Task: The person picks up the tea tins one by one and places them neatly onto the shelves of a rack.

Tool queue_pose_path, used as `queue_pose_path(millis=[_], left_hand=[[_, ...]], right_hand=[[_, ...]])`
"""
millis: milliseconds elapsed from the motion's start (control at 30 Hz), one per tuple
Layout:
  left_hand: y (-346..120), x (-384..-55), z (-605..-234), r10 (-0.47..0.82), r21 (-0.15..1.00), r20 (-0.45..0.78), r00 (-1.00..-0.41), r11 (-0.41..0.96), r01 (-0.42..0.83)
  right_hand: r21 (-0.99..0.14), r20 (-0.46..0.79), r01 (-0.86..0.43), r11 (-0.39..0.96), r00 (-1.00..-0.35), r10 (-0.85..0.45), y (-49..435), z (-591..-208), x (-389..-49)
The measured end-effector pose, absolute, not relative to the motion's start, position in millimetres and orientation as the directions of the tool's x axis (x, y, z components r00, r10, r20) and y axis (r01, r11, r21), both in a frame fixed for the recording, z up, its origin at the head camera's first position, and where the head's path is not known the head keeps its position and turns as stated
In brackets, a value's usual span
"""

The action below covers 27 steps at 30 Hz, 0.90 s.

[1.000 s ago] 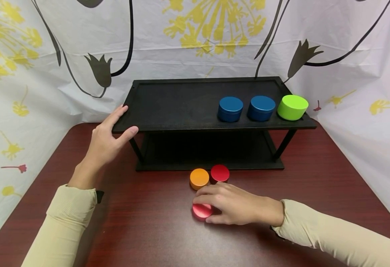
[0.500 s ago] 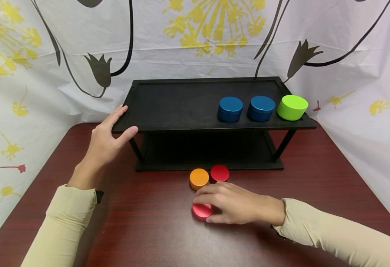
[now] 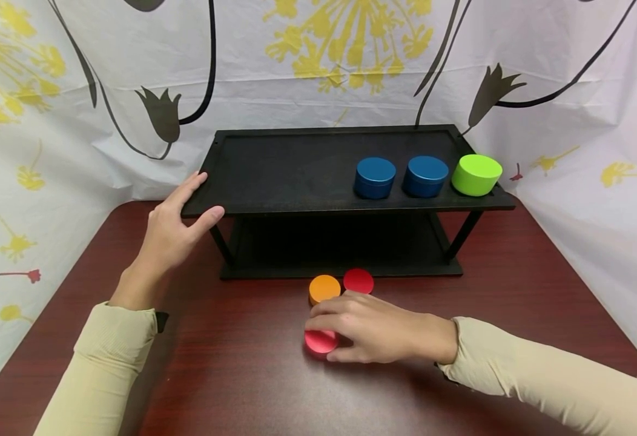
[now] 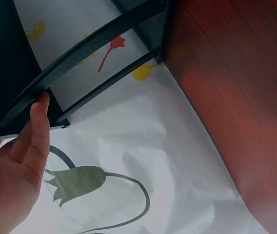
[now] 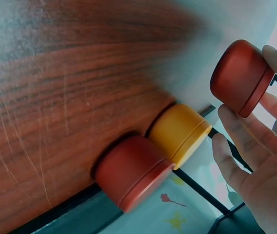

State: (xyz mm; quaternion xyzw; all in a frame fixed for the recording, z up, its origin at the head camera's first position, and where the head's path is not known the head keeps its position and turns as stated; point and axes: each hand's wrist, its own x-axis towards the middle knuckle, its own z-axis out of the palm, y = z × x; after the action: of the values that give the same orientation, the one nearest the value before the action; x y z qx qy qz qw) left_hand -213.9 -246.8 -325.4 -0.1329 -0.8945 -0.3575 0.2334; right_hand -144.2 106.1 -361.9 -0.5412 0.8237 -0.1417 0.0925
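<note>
My right hand (image 3: 370,327) holds a red round lidded tin (image 3: 321,342) between thumb and fingers. In the right wrist view this held red tin (image 5: 241,78) tilts away from the brown tabletop. Just beyond the hand, an orange tin (image 3: 324,289) and a second red tin (image 3: 358,281) stand side by side on the table, at the front of a black two-level shelf (image 3: 286,169). My left hand (image 3: 168,233) grips the shelf's front left corner, thumb on the front edge. From the left wrist, its fingers (image 4: 40,129) reach up against the black side rail.
Two blue tins, one on the left (image 3: 375,178) and one on the right (image 3: 426,176), stand on the upper level's right part. A lime green tin (image 3: 476,175) sits at its right end. White patterned cloth (image 3: 297,60) encloses the dark red-brown table (image 3: 231,375) behind and at both sides.
My right hand and the red tin have shifted slightly left. My left hand stays at the shelf corner, and the other tins have not moved.
</note>
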Motion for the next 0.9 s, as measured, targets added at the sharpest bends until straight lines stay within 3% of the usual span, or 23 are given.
queue_pose_path(millis=[300, 567, 900], left_hand=[[-247, -214, -325, 0.073, 0.576, 0.516, -0.853, 0.708, 0.409], [-247, -214, -326, 0.079, 0.572, 0.517, -0.852, 0.709, 0.413], [-247, -213, -326, 0.077, 0.572, 0.515, -0.854, 0.711, 0.409]], right_hand=[[-0.295, 0.055, -0.889, 0.351, -0.382, -0.922, 106, -348, -146], [-0.177, 0.168, -0.934, 0.31, -0.339, -0.925, 108, -324, -153], [-0.164, 0.24, -0.93, 0.329, -0.361, -0.901, 112, -292, -162]])
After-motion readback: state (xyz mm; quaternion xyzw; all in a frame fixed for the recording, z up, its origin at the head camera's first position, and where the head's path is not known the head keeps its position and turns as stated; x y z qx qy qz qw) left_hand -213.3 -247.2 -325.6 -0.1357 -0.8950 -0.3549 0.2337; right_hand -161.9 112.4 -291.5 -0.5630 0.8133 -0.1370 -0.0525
